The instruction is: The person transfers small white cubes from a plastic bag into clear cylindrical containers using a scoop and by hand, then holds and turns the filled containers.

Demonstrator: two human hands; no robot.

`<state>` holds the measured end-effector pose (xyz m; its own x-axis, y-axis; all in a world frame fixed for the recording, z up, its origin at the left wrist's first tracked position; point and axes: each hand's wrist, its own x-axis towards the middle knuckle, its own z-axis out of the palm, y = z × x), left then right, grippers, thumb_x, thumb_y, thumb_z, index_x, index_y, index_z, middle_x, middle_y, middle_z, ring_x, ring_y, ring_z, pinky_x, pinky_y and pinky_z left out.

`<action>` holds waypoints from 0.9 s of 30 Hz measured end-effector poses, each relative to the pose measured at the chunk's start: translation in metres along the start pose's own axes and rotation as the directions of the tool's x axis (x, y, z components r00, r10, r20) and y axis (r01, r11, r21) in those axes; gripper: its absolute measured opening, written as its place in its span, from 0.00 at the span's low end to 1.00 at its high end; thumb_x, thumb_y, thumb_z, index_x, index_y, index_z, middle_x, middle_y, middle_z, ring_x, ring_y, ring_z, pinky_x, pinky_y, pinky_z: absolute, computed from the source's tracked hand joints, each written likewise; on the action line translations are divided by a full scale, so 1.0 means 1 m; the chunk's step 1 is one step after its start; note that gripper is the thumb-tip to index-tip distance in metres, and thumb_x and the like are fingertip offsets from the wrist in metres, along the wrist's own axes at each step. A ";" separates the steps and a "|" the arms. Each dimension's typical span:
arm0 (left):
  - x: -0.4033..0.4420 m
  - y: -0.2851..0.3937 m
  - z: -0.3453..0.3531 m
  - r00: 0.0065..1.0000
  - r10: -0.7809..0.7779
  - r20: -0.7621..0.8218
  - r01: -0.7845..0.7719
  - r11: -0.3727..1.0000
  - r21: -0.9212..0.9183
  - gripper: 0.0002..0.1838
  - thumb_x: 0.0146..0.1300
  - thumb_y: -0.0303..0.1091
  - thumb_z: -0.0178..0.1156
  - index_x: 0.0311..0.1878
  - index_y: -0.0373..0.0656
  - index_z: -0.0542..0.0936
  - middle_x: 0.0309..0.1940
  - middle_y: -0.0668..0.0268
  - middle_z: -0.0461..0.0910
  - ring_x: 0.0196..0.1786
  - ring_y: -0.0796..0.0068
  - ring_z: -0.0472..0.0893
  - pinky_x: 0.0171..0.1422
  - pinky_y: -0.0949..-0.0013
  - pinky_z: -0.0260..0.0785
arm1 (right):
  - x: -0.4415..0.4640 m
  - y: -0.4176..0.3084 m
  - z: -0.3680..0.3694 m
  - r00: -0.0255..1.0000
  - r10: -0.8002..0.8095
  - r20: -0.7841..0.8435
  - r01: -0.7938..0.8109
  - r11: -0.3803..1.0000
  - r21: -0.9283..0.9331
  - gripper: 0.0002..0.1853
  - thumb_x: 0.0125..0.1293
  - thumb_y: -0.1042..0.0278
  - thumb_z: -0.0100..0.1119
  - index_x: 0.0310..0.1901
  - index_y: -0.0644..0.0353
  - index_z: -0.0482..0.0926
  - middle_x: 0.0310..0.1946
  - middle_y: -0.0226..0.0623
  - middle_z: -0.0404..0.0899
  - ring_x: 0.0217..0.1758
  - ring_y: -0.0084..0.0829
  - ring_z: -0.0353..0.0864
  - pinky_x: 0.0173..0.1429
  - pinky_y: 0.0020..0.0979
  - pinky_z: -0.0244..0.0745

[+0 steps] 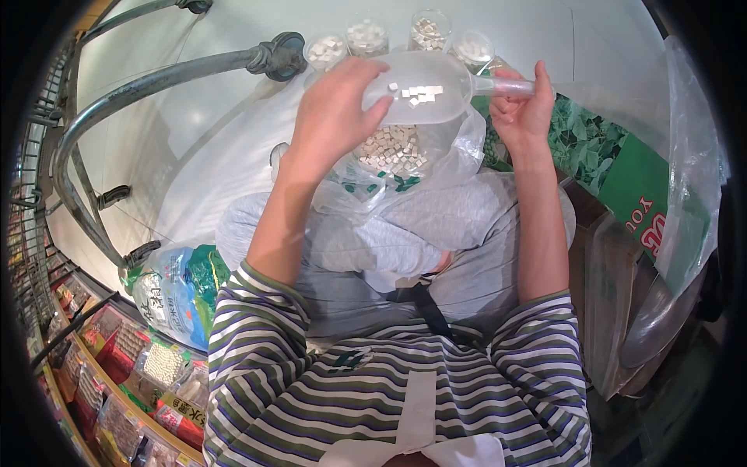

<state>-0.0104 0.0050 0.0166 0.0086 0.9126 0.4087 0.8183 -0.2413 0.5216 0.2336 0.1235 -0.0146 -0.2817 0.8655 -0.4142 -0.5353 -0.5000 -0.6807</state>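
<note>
My right hand [524, 109] is closed round the handle of a clear plastic scoop [451, 65]. Several small white cubes [426, 93] lie in the scoop's bowl. At the bowl's left edge is my left hand [336, 109], thumb and fingers apart, with nothing visible between them. Beneath the scoop, a clear plastic bag [463, 148] on my lap holds many cream cubes [393, 148] and a few green pieces [406, 183]. The bag's upper part is hidden behind the scoop.
Round tubs of white pieces [429, 33] stand on the floor beyond the scoop. A metal frame on wheels [148, 78] is at the left, above a blue and green package [167, 296] and shelved packets [117, 342]. A green printed box [622, 171] is at the right.
</note>
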 end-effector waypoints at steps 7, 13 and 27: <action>-0.005 0.027 -0.016 0.892 -0.056 0.448 0.233 0.907 -0.351 0.03 0.54 0.27 0.63 0.32 0.40 0.81 0.24 0.65 0.79 0.25 0.70 0.72 0.33 0.72 0.67 | 0.000 -0.003 -0.003 0.999 -0.033 0.018 0.032 0.999 0.016 0.36 0.74 0.39 0.38 0.37 0.73 0.78 0.18 0.36 0.71 0.15 0.24 0.64 0.16 0.23 0.54; -0.053 -0.014 0.070 0.581 -0.201 0.788 0.161 0.978 0.131 0.04 0.53 0.27 0.57 0.31 0.39 0.80 0.28 0.58 0.82 0.32 0.57 0.80 0.39 0.61 0.73 | -0.003 -0.004 0.002 0.999 -0.044 0.003 0.044 0.999 0.016 0.36 0.74 0.39 0.39 0.39 0.74 0.78 0.18 0.34 0.69 0.16 0.24 0.61 0.17 0.24 0.53; -0.070 -0.046 0.138 0.748 -0.214 0.629 0.116 0.974 0.193 0.12 0.53 0.24 0.57 0.43 0.41 0.81 0.41 0.52 0.83 0.47 0.50 0.82 0.50 0.52 0.76 | -0.004 -0.002 0.002 0.999 -0.038 -0.017 0.038 0.999 0.003 0.35 0.73 0.38 0.42 0.42 0.74 0.77 0.20 0.34 0.70 0.16 0.23 0.59 0.17 0.23 0.52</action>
<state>0.0309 -0.0020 -0.1392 0.1929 0.9413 -0.2770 0.9093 -0.0653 0.4110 0.2344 0.1215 -0.0101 -0.2479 0.8832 -0.3981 -0.5480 -0.4667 -0.6942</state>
